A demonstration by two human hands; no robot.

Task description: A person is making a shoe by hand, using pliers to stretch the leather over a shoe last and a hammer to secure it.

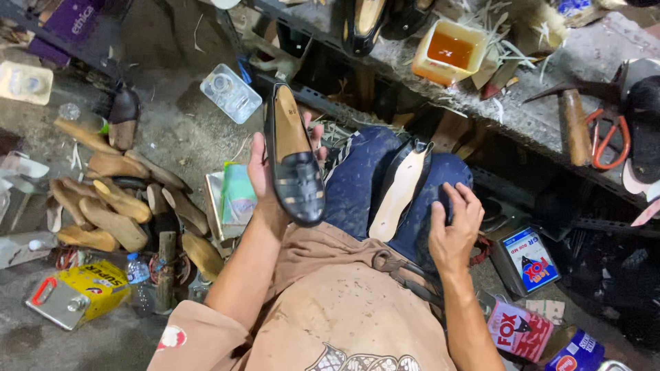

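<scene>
Shoe left of sole; both over lap

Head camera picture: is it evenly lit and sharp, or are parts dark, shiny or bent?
Head view: light falls on the middle, where the left hand holds a black shoe with soft glare on its leather; the right hand on the blue-clad knee is sharp; under the workbench lies deep shadow; the bench edge looks slightly bowed near the frame edge.

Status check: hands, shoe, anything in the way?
Left hand gripping black loafer, held up. Right hand resting on knee beside second shoe, sole-up. Nothing in the way.
</scene>
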